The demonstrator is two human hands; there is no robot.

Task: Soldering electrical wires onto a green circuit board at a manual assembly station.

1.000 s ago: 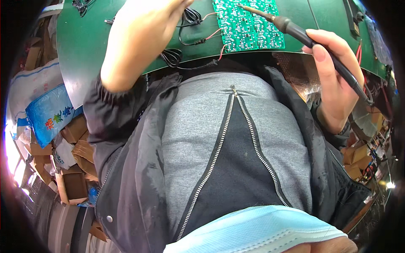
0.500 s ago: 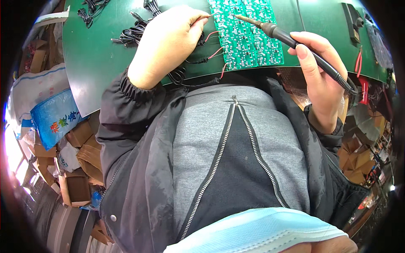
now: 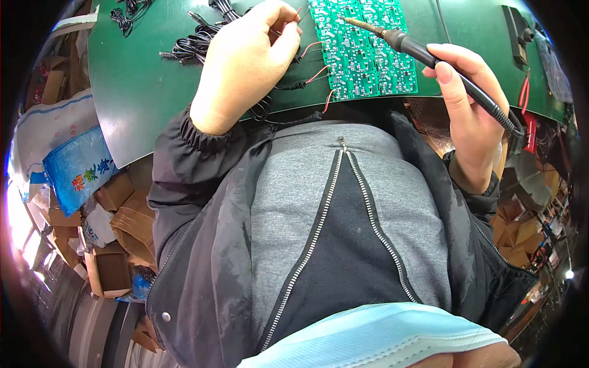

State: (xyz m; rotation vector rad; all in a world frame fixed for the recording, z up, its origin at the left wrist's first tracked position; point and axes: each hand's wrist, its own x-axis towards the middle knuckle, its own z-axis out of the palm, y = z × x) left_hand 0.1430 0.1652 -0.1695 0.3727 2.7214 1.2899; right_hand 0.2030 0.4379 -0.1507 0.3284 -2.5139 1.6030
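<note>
In the head view, the left hand [image 3: 248,61] is at the left edge of the circuit boards [image 3: 362,55]; its grip is nearly closed, with thumb and forefinger drawn together on thin wires [image 3: 299,13]; the right hand [image 3: 475,126] has its grip closed around the handle of a soldering iron [image 3: 417,50]; the iron's tip points left over the upper part of the boards, and contact with them cannot be determined; the green boards lie flat on the green tabletop [image 3: 135,92], near its front edge; red leads [image 3: 318,74] run from their left side to black cables; coiled black cables [image 3: 191,46] lie left of the left hand; a black block [image 3: 515,34] sits at the far right.
</note>
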